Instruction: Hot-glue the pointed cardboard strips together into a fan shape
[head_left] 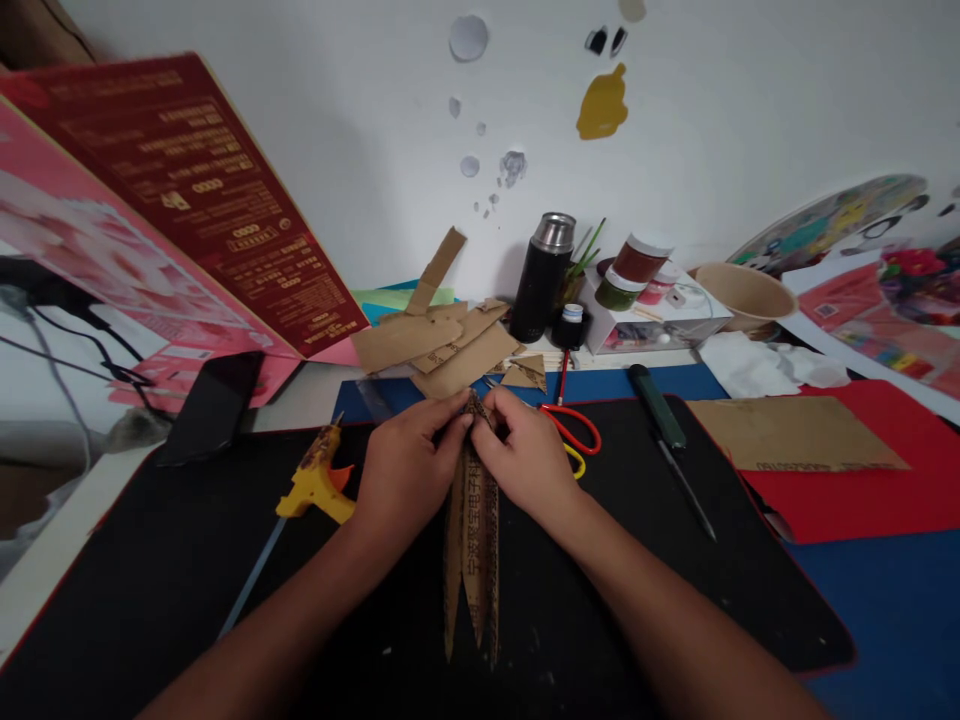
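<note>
A folded piece of printed cardboard [474, 545] stretches toward me over the black mat, its near ends cut to points. At its far end, my left hand [411, 455] pinches it between thumb and fingers. Close against it, my right hand [525, 450] grips the same end from the other side. The fingertips of both hands nearly meet there and hide part of the edge. Left of my left hand lies a yellow hot glue gun [319, 478] with a glue stick in its back. Scissors with red and yellow handles [576, 430] lie partly behind my right hand.
Cardboard scraps [442, 345] are heaped at the back beside a black thermos [541, 280]. A green-handled knife [664, 420] lies at right, near a cardboard sheet [795, 432] on red paper [892, 500]. A phone [214, 405] and a tall red box [217, 200] stand left.
</note>
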